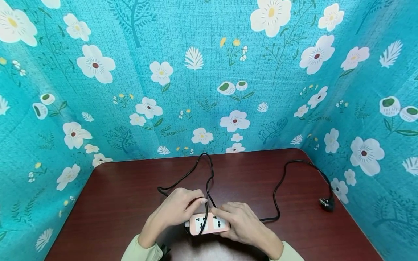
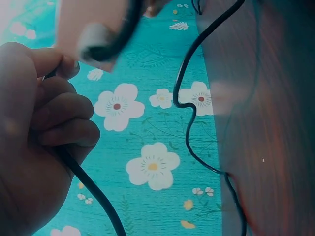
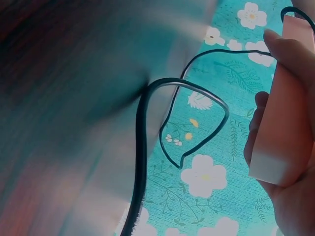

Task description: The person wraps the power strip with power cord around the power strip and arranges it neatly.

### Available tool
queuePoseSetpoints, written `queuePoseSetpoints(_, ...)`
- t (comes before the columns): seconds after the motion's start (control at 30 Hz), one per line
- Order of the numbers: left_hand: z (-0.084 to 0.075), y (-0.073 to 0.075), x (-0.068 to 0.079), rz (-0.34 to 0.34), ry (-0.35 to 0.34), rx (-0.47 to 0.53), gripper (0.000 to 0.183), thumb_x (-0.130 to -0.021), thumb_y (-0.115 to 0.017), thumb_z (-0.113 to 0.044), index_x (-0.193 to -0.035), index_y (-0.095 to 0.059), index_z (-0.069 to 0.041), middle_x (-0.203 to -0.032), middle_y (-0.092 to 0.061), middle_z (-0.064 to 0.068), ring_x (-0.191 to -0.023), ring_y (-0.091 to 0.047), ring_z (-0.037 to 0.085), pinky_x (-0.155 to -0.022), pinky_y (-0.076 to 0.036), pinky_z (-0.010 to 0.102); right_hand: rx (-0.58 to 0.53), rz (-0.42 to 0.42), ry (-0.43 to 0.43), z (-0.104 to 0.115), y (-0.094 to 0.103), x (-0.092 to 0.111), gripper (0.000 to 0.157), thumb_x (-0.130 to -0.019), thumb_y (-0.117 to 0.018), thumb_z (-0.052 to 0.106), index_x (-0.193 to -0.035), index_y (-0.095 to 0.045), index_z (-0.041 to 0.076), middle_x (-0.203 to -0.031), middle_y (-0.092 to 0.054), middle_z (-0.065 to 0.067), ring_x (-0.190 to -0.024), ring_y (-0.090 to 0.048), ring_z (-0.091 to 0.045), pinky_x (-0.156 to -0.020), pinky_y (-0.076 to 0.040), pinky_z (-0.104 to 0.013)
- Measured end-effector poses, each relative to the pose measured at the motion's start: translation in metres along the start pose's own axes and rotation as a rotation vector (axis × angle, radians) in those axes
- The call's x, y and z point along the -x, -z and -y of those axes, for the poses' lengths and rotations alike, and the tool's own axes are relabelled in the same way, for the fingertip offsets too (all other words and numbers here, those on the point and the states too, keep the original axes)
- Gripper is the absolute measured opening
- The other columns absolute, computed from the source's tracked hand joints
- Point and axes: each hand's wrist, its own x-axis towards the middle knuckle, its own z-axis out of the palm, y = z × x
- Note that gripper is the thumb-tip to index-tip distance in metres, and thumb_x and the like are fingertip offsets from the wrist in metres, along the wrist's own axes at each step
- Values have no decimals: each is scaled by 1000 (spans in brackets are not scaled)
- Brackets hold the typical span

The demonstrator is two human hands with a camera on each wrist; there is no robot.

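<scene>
A pink power strip [image 1: 210, 224] with white socket panels is held near the table's front edge, its sockets facing up in the head view. My right hand [image 1: 244, 223] grips its right end, the thumb along the near side in the right wrist view, where the plain pink body [image 3: 284, 118] shows. My left hand [image 1: 176, 207] is over the strip's left end, holding the black cord [image 2: 93, 194] in curled fingers. A stretch of this cord crosses the strip's face. At the left end, a light collar [image 2: 93, 42] surrounds the cord's exit.
The cord loops [image 1: 209, 156] toward the table's back edge and runs out to the right, ending in a black plug [image 1: 327, 204] near the right edge. Blue flowered cloth [image 1: 202, 90] walls in the dark red-brown table [image 1: 124, 192] at the back and sides.
</scene>
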Motion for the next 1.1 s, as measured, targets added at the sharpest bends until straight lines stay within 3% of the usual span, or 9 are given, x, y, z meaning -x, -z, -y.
queuePoseSetpoints(0.3,17,-6,0,15,38,224,24,-110,-56,-23,-86,-59,-26,-64,-37,-12,-54,-29,-8,-55,-32,13,-51,-39,11,-1,5,-4,73,-61,-95,35,-128,-71,16,-98,-72,8,-79,-66,-5,-71,-57,-24)
queuePoseSetpoints(0.57,26,-10,0,10,78,288,24,-109,-57,-23,-87,-60,-32,-64,-36,-16,-54,-29,-6,-57,-32,13,-108,-71,1,1,7,-7,64,-75,-93,38,-130,-70,16,-102,-74,7,-78,-65,-3,-66,-54,-20)
queuePoseSetpoints(0.83,33,-14,1,7,93,333,25,-110,-54,-21,-89,-61,-30,-70,-39,-16,-60,-31,-6,-60,-33,15,-131,-90,-15,2,7,-10,67,-70,-95,34,-130,-70,16,-104,-75,6,-81,-68,-4,-68,-56,-20)
queuePoseSetpoints(0.97,37,-20,2,0,77,418,26,-111,-52,-17,-87,-60,-25,-70,-39,-10,-62,-32,-3,-59,-33,18,-143,-125,2,3,6,-11,70,-68,-95,31,-131,-70,14,-105,-76,5,-83,-69,-4,-70,-57,-21)
queuePoseSetpoints(1.1,36,-24,4,-9,116,491,28,-111,-51,-17,-84,-57,-22,-71,-38,-9,-64,-33,-2,-60,-34,21,-139,-174,31,3,6,-13,74,-65,-94,28,-133,-70,10,-106,-77,3,-85,-71,-5,-71,-57,-22)
